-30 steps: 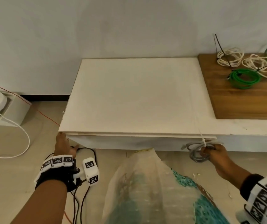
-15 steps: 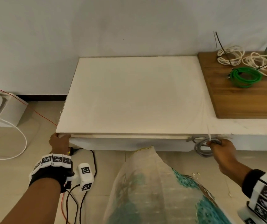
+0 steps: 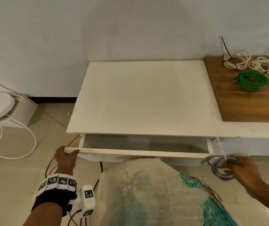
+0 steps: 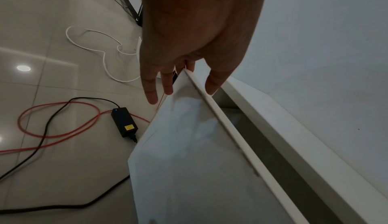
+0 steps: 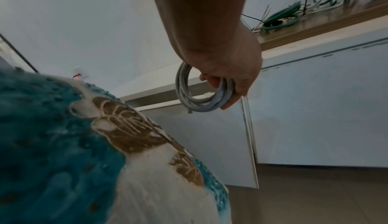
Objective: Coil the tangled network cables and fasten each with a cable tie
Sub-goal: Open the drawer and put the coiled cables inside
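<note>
My right hand (image 3: pixel 242 170) grasps the tied grey cable coil (image 3: pixel 220 168), hanging beside the white drawer's (image 3: pixel 140 152) right corner. My left hand (image 3: pixel 65 158) pinches that drawer's left corner.

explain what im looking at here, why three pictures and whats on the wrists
There is no machine here: a person is working with bare hands and wearing three cameras. The big picture comes from a camera on the head, looking down. The other two come from cameras strapped to the wrists, each looking along its hand; the patterned black-and-white blocks are part of those wrist mounts.

The left hand grips the front edge of a white drawer, thumb on top and fingers down its front, and the drawer stands partly open. The right hand holds a coiled grey cable with a white cable tie sticking up from it.

On the wooden board at the right lie more coils: a green cable and white cables. The patterned cloth at the bottom seems to be the person's clothing.
</note>
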`<state>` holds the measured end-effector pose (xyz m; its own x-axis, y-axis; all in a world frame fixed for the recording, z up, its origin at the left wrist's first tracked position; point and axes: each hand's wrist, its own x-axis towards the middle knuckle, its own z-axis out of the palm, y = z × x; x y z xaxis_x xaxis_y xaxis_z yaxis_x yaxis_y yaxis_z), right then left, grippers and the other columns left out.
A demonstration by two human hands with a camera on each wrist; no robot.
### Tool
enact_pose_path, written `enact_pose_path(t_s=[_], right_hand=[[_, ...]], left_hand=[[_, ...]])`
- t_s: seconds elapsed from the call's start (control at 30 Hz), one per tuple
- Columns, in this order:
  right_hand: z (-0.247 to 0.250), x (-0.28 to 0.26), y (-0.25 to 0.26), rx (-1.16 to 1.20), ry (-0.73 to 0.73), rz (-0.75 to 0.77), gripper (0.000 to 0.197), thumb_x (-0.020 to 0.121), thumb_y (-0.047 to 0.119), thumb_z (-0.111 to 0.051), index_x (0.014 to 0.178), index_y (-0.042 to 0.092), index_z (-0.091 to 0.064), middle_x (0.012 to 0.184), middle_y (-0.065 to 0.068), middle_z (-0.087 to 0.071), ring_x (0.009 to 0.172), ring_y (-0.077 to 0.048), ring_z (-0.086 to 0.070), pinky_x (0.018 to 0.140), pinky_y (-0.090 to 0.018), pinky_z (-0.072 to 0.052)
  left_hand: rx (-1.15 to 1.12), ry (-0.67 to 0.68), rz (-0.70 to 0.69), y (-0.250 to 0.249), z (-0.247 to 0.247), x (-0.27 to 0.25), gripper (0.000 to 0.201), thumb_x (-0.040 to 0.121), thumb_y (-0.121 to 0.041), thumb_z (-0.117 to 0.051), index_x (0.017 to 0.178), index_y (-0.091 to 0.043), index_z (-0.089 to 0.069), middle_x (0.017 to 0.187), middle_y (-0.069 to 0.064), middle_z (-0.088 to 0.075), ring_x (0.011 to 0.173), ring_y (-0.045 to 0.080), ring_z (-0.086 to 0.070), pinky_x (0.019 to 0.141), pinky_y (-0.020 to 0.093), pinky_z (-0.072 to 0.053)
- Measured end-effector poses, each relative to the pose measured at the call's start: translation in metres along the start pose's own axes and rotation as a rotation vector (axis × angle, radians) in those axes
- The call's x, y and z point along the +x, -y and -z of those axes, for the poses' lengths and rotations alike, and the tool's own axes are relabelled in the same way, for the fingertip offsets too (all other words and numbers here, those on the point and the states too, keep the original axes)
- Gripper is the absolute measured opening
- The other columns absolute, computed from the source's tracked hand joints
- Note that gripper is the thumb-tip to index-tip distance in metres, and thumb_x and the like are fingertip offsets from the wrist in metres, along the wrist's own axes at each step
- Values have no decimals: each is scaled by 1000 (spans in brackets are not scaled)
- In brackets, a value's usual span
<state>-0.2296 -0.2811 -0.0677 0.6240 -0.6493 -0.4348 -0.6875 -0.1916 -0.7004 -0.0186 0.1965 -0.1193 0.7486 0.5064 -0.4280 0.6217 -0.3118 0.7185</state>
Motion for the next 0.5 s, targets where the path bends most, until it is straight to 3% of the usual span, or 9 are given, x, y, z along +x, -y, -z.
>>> enact_pose_path(t_s=[0.07,0.1,0.2,0.33,0.43,0.5], right_hand=[[3,-6,-5,5,-9,-2,24,83,-10,-59,77,13,-61,84,-18,-63,73,-34,-61,47,-11,-50],[4,-9,-7,-1,-7,2,25,83,-10,-59,76,14,-60,82,-17,-63,72,-34,-61,46,-11,-50],[8,-17,-13,-65,41,28,19,83,-8,-59,79,10,-62,83,-17,-64,75,-34,-62,51,-26,-50],[18,-26,-19,-168,100,24,14,82,-7,-60,79,6,-65,82,-18,-66,75,-36,-63,66,-41,-52],[26,-32,-10,-393,125,135,20,85,-3,-59,72,10,-66,71,-13,-65,65,-27,-60,59,-32,-43],[33,-29,14,-467,154,240,26,86,1,-61,70,21,-63,70,-6,-64,64,-21,-59,59,-29,-42]], left_hand=[[10,-5,-1,5,4,-5,63,83,-2,-65,137,0,-34,142,23,-25,117,43,-44,81,49,-48],[16,-11,-11,8,6,-6,63,83,-2,-66,137,2,-34,142,24,-25,119,42,-42,86,53,-47],[6,-24,-38,20,12,-9,67,80,-5,-70,137,1,-34,142,21,-25,123,40,-38,96,59,-41],[65,-23,-47,41,22,-16,74,76,-9,-75,137,-5,-34,141,18,-27,123,40,-40,97,59,-41],[40,-26,-34,46,28,-26,76,74,-5,-76,137,-4,-35,139,20,-31,121,40,-43,94,61,-42],[49,-22,-14,45,32,-34,75,75,-1,-74,138,-1,-33,139,22,-30,120,41,-42,95,59,-41]])
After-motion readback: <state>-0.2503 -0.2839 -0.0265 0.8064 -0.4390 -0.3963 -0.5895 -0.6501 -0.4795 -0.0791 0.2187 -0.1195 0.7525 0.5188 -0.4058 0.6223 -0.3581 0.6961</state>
